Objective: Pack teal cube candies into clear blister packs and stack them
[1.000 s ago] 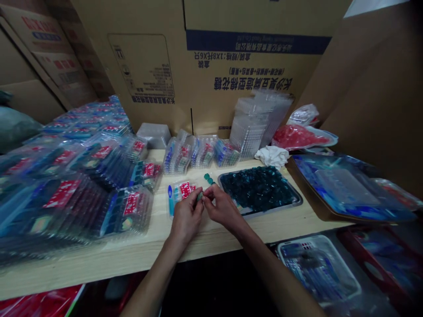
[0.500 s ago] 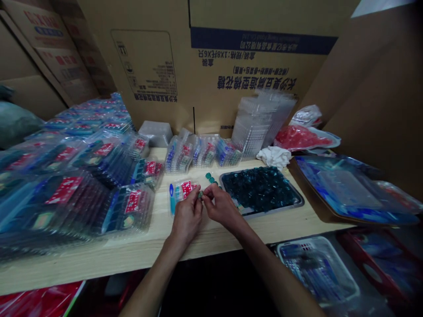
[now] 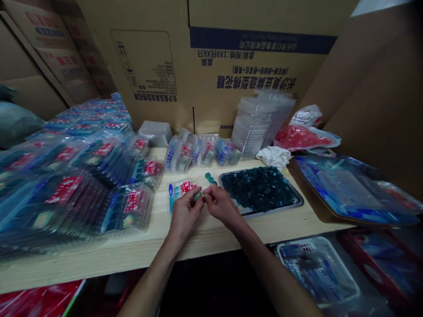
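Between the fingertips of both hands is a small green piece (image 3: 199,195), too small to make out fully. My left hand (image 3: 187,213) pinches it from the left, and my right hand (image 3: 220,203) has thumb and finger closed at its right side. Just behind my left hand lies a clear plastic tray (image 3: 171,204) with a red-and-white card and blue items, partly covered by the hand. A few loose green pieces (image 3: 210,178) lie on the table beyond my right hand. To the right stands a shallow tray (image 3: 299,203) full of dark green pieces.
Stacks of filled clear packs (image 3: 76,198) crowd the left of the wooden table (image 3: 139,253). Empty clear trays (image 3: 253,127) are piled at the back beside a crumpled white cloth (image 3: 274,157). A large carton (image 3: 205,101) walls the back; a box with blue plastic (image 3: 350,193) sits right.
The hands have shifted very slightly and the fingertips have moved on the green piece, which shows a little more. The surroundings stay as they were.
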The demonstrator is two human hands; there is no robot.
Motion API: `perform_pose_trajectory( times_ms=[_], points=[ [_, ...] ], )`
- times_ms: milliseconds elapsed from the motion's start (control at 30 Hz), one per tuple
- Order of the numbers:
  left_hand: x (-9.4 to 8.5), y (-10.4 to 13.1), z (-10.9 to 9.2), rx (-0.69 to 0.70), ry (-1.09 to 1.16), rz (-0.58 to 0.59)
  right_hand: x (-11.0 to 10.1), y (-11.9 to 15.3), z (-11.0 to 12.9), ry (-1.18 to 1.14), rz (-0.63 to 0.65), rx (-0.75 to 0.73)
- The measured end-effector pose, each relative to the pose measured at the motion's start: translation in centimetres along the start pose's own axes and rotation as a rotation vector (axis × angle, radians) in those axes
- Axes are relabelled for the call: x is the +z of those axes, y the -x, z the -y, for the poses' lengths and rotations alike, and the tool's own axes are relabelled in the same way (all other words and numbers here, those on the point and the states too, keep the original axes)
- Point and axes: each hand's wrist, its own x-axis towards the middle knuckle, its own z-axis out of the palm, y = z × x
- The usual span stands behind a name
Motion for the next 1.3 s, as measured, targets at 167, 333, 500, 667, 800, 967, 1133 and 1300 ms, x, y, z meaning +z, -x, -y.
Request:
perform_pose_trajectory(
  times_ms=[167,333,500,667,800,967,1133,1300],
  points=[
    [-0.2,-0.5,1.0,-0.095,0.164,0.006,-0.4,-0.1,0.3,0.074,-0.067,0.041],
    [-0.3,-0.6,0.5,-0.287,0.598,0.047,-0.3,0.4,1.5,0.473,-0.11,-0.205],
    [-1.1,-0.2,-0.7,-0.348,0.693,0.123,0.0,0.9,1.6,0.322,0.005,-0.242],
    [-1.5,0.0,-0.9,-0.338,0.706,0.143,-0.1,0.9,1.0,0.193,-0.026,-0.213],
    [-1.5,0.1,-0.9,-0.322,0.702,0.173,-0.2,1.0,1.4,0.231,-0.047,-0.203],
    [-1.5,0.1,-1.0,-0.305,0.671,0.151,-0.2,1.5,2.2,0.301,-0.015,-0.226],
    [-1.0,0.0,-0.7,-0.284,0.628,0.077,0.0,1.3,1.9,0.238,-0.047,-0.188],
    [-0.6,-0.2,-0.4,-0.237,0.564,-0.017,0.0,1.3,1.7,0.182,0.022,-0.172]
  ],
)
